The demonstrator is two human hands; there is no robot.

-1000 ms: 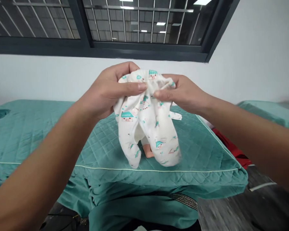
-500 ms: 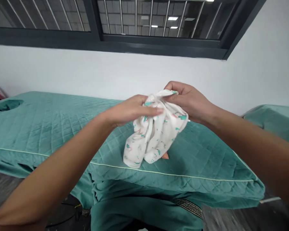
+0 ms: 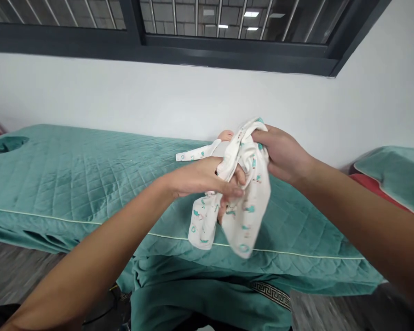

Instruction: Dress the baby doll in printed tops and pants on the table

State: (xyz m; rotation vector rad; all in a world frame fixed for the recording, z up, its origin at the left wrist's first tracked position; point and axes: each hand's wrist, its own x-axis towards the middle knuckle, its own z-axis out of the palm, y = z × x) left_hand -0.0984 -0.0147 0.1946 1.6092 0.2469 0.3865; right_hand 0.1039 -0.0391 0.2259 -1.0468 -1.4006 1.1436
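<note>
Above a teal quilted bed (image 3: pixel 72 174) I hold a small white pair of baby trousers (image 3: pixel 248 202) printed with teal shapes. My right hand (image 3: pixel 283 151) is closed on their bunched top edge and lifts it. My left hand (image 3: pixel 203 177) is closed on the cloth lower down, its fingers tucked into the folds. Something pinkish (image 3: pixel 222 210) shows between the two hanging legs; I cannot tell what it is. Behind my hands lies a doll, of which a pink head (image 3: pixel 225 134) and a white printed sleeve (image 3: pixel 193 155) show.
The bed runs along a white wall (image 3: pixel 124 96) under a dark-framed window (image 3: pixel 193 46). It has a face hole (image 3: pixel 3 145) at the far left. A second teal bed (image 3: pixel 396 174) with something red (image 3: pixel 369 184) beside it stands at the right. Grey floor lies below.
The trousers have gone from spread open between both hands to bunched up. My right hand moved right and up with the top edge; my left hand dropped lower into the cloth.
</note>
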